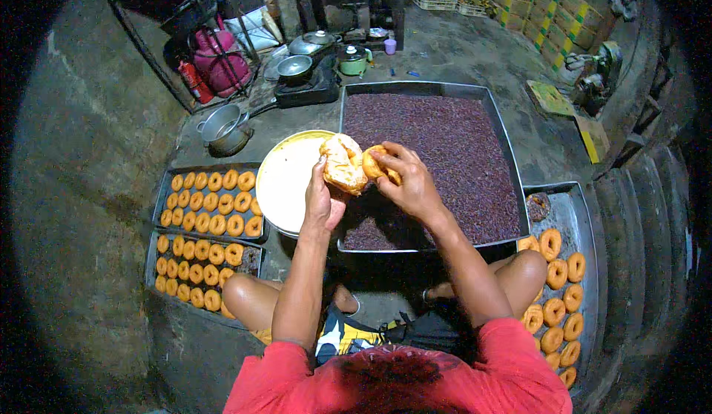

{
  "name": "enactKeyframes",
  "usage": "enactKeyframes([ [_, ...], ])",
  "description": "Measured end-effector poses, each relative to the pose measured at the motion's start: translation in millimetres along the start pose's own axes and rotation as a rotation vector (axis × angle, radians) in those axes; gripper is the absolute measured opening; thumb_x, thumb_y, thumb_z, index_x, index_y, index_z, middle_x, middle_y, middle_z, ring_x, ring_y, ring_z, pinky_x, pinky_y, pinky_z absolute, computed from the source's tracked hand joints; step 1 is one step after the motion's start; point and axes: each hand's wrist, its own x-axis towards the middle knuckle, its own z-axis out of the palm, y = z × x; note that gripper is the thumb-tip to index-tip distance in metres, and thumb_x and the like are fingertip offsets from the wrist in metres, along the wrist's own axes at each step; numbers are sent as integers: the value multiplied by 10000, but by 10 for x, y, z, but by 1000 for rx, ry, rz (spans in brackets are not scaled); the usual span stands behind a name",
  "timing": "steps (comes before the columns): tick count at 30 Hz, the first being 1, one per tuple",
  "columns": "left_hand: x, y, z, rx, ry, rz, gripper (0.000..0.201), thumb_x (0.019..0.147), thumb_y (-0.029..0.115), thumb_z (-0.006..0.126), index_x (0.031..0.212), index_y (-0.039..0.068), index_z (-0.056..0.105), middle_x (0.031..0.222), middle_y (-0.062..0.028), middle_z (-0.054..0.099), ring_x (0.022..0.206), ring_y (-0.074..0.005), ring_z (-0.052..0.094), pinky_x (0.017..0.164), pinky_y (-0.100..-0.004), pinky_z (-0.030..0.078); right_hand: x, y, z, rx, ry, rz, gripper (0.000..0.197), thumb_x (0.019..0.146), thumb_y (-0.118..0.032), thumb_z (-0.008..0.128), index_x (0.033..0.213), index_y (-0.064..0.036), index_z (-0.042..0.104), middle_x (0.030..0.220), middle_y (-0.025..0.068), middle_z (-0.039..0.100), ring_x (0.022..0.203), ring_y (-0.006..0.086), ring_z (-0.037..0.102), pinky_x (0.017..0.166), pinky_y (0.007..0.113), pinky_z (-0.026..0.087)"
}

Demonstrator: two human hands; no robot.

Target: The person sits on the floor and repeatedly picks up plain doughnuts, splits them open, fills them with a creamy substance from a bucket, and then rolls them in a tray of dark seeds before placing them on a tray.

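"What's closest?"

"Twelve o'clock: the left hand (pixel 324 203) grips a cream-smeared donut (pixel 343 163); the fingers of the right hand (pixel 409 180) pinch a golden donut (pixel 375 162) just beside it. The step looks like coating."

"And around them?"

"At three, plain donuts (pixel 550 243) lie in a metal tray (pixel 567 208). A bowl of white cream (pixel 280 146) sits at eleven; farther out, toward one, a wide pan (pixel 415 88) holds purple-brown sprinkles (pixel 460 154)."

"What does the next move call for?"

"Probably turning the creamed side down into those sprinkles, gripping lightly so the ring stays whole."

A pale-coated doughnut (pixel 345 166) hides most fingers of the left hand (pixel 324 200) (a knee (pixel 246 295) partly covers one tray (pixel 251 261)).
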Motion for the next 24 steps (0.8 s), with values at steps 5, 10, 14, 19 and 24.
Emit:
enactKeyframes([
  [5, 73, -112, 89, 100, -10, 69, 453, 1019, 320, 448, 1363, 27, 458, 1304, -100, 563, 1189, -222, 566, 1027, -387, 452, -12, -141, 10, -17, 112, -144, 481, 767, -155, 697, 1243, -96, 654, 1280, 198, 582, 1204, 352, 538, 1053, 422, 422],
  [10, -67, -21, 55, 494, -58, 281, 575, 930, 187, 598, 1418, -10, 366, 1299, -171, 534, 1219, -227, 525, 1044, -369, 426, 149, 310, 106, 860, 33, 577, 502, 872, -163, 648, 1342, -16, 545, 1220, 84, 625, 1010, 194, 651, 869, 281, 529],
  [14, 256, 436, -580, 1077, 212, 531, 618, 848, 98, 656, 1393, -41, 397, 1261, -171, 563, 1130, -209, 581, 949, -333, 489, 312, 337, 14, 1409, -43, 458, 551, 929, -128, 536, 1443, -57, 352, 1297, 114, 549, 1177, 241, 574, 1039, 431, 447],
  [19, 541, 73, -1376, 1886, -41, 253, 772, 672, 262, 775, 1327, -39, 496, 1191, -283, 579, 1142, -401, 555, 1002, -440, 449, 366, 99, 26, 1572, 33, 493, 533, 907, -129, 574, 1409, -46, 418, 1269, 81, 570, 1163, 214, 569, 1019, 389, 448],
  [24, 538, 226, -1405, 1277, 255, 35, 614, 781, 228, 723, 1308, -13, 522, 1064, -190, 657, 913, -284, 680, 808, -394, 566, 229, 100, -74, 1339, 113, 465, 519, 901, -132, 586, 1392, -55, 436, 1252, 94, 574, 1133, 213, 586, 953, 366, 500],
])
